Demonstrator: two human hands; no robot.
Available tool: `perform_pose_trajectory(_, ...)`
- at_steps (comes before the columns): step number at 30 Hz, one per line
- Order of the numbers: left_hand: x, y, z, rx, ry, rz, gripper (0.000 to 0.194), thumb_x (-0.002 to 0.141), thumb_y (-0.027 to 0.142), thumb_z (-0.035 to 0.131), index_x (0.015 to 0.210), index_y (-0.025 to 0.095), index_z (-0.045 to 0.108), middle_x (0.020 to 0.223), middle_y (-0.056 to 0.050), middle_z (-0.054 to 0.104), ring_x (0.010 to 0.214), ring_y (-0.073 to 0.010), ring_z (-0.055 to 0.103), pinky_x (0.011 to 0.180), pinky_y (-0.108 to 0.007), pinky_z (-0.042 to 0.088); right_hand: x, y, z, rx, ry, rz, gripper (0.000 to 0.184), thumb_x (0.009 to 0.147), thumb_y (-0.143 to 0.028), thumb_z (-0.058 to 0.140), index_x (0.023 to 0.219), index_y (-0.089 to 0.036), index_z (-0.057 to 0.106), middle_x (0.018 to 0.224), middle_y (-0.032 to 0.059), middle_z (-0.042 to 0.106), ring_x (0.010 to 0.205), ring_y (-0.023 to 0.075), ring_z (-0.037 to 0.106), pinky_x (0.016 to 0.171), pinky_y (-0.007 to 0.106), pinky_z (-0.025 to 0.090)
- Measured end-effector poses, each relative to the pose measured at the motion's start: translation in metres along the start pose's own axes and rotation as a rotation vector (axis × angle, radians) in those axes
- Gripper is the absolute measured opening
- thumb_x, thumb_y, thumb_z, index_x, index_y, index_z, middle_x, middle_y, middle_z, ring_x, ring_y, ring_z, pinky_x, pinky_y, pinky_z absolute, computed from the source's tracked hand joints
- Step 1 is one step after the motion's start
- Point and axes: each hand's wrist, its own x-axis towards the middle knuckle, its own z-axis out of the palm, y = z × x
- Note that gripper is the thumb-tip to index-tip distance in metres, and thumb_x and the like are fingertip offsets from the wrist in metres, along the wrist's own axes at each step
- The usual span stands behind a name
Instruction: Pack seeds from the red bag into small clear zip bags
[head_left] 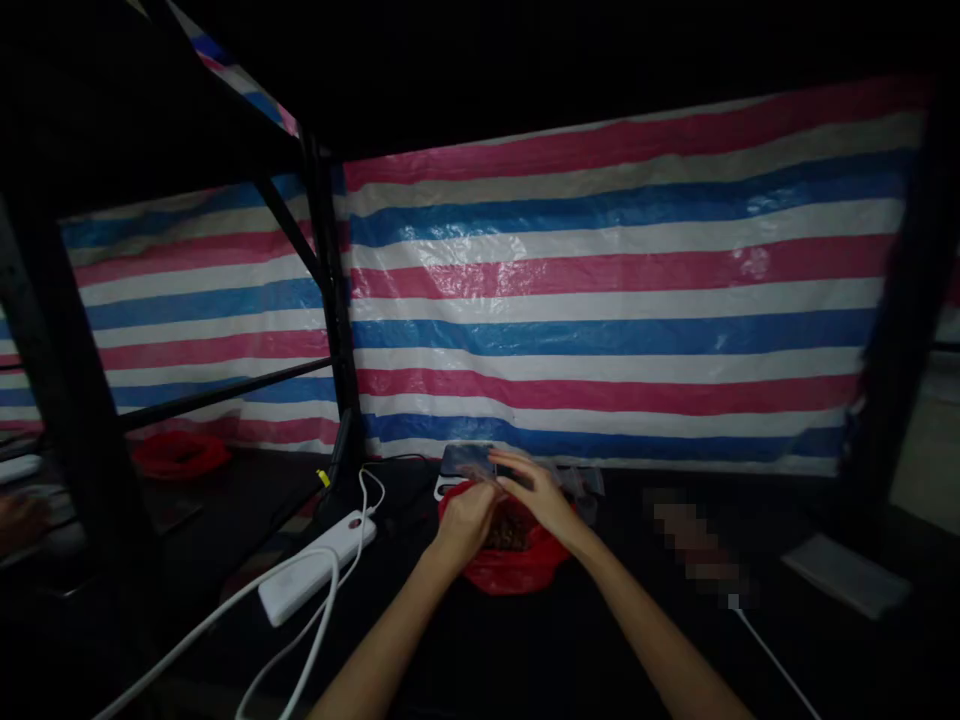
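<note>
The red plastic bag (514, 578) sits open on the desk (525, 655), probably to keep the brown pieces (510, 536) near the curled left hand (466, 518) and half-spread right hand (544, 498); whether they pinch something, I cannot tell.

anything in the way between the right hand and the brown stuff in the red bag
Nothing visible. The right hand is over the red bag, whose open top shows the brown stuff. The left hand is close by, not between them; the white power strip lies off left.
</note>
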Motion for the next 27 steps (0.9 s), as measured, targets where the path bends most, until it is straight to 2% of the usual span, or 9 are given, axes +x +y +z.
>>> perform_pose_trajectory(3, 0.012, 0.016, 0.01, -0.167, -0.152, 0.046, 0.02, 0.088, 0.017, 0.033, 0.086, 0.015, 0.053, 0.076, -0.006, 0.061, 0.071, -0.0142, 0.058, 0.063, -0.023, 0.045, -0.01, 0.036, -0.012, 0.268, -0.018, 0.213, 0.035, 0.072, -0.045, 0.059, 0.097, -0.022, 0.066, 0.106, 0.0076, 0.064, 0.104, 0.0242, 0.055, 0.094, 0.044, 0.037)
perform_pose_trajectory(6, 0.018, 0.028, 0.013, -0.345, -0.121, -0.079, 0.019, 0.087, 0.019, 0.037, 0.084, 0.015, 0.055, 0.079, -0.006, 0.06, 0.074, -0.0146, 0.057, 0.067, -0.024, 0.044, -0.023, 0.05, -0.01, 0.532, 0.051, 0.349, 0.04, 0.073, -0.048, 0.057, 0.106, -0.026, 0.06, 0.113, 0.006, 0.061, 0.103, 0.0231, 0.055, 0.086, 0.042, 0.044)
perform_pose_trajectory(9, 0.018, 0.029, 0.01, -0.485, -0.096, -0.209, 0.017, 0.084, 0.023, 0.046, 0.081, 0.014, 0.06, 0.082, -0.006, 0.063, 0.078, -0.0154, 0.057, 0.072, -0.025, 0.043, -0.026, 0.048, -0.005, 0.671, 0.036, 0.428, 0.041, 0.075, -0.051, 0.053, 0.107, -0.026, 0.059, 0.114, 0.0061, 0.06, 0.102, 0.0226, 0.056, 0.08, 0.04, 0.048)
perform_pose_trajectory(12, 0.013, 0.022, 0.01, -0.566, -0.277, -0.311, 0.018, 0.078, 0.029, 0.055, 0.073, 0.013, 0.064, 0.072, -0.004, 0.065, 0.067, -0.0145, 0.058, 0.066, -0.023, 0.043, -0.022, 0.047, -0.005, 0.621, 0.051, 0.385, 0.037, 0.069, -0.042, 0.063, 0.101, -0.024, 0.061, 0.11, 0.0059, 0.062, 0.101, 0.0215, 0.057, 0.084, 0.035, 0.046)
perform_pose_trajectory(14, 0.008, 0.015, 0.011, -0.603, -0.409, -0.367, 0.021, 0.075, 0.033, 0.059, 0.077, 0.014, 0.066, 0.07, -0.003, 0.066, 0.062, -0.0139, 0.058, 0.06, -0.022, 0.043, -0.019, 0.051, -0.009, 0.532, 0.136, 0.312, 0.04, 0.062, -0.034, 0.07, 0.101, -0.025, 0.061, 0.106, 0.0038, 0.064, 0.098, 0.0205, 0.058, 0.086, 0.034, 0.045)
perform_pose_trajectory(16, 0.006, 0.011, 0.011, -0.653, -0.466, -0.42, 0.028, 0.072, 0.038, 0.061, 0.086, 0.014, 0.066, 0.072, -0.004, 0.067, 0.061, -0.0141, 0.059, 0.057, -0.021, 0.043, -0.017, 0.058, -0.014, 0.432, 0.236, 0.26, 0.043, 0.058, -0.031, 0.072, 0.098, -0.025, 0.06, 0.1, 0.0029, 0.065, 0.094, 0.0205, 0.06, 0.085, 0.036, 0.045)
perform_pose_trajectory(18, 0.005, 0.01, 0.011, -0.72, -0.456, -0.466, 0.033, 0.073, 0.042, 0.059, 0.089, 0.014, 0.065, 0.071, -0.004, 0.067, 0.061, -0.0143, 0.06, 0.056, -0.021, 0.043, -0.016, 0.066, -0.018, 0.35, 0.338, 0.221, 0.041, 0.056, -0.031, 0.073, 0.095, -0.023, 0.06, 0.095, 0.0032, 0.066, 0.09, 0.0213, 0.061, 0.085, 0.038, 0.045)
perform_pose_trajectory(21, 0.007, 0.012, 0.01, -0.774, -0.353, -0.528, 0.034, 0.078, 0.043, 0.052, 0.086, 0.012, 0.064, 0.066, -0.004, 0.065, 0.06, -0.0141, 0.06, 0.058, -0.021, 0.044, -0.015, 0.074, -0.02, 0.288, 0.43, 0.183, 0.04, 0.055, -0.032, 0.073, 0.092, -0.022, 0.058, 0.093, 0.004, 0.065, 0.09, 0.0218, 0.06, 0.086, 0.04, 0.045)
perform_pose_trajectory(27, 0.007, 0.011, 0.014, -0.886, -0.295, -0.592, 0.034, 0.078, 0.043, 0.052, 0.076, 0.011, 0.063, 0.071, -0.006, 0.065, 0.049, -0.0099, 0.055, 0.05, -0.019, 0.041, -0.016, 0.078, -0.017, 0.144, 0.446, 0.162, 0.045, 0.058, -0.039, 0.069, 0.096, -0.023, 0.052, 0.102, 0.0067, 0.06, 0.096, 0.0226, 0.057, 0.088, 0.041, 0.044)
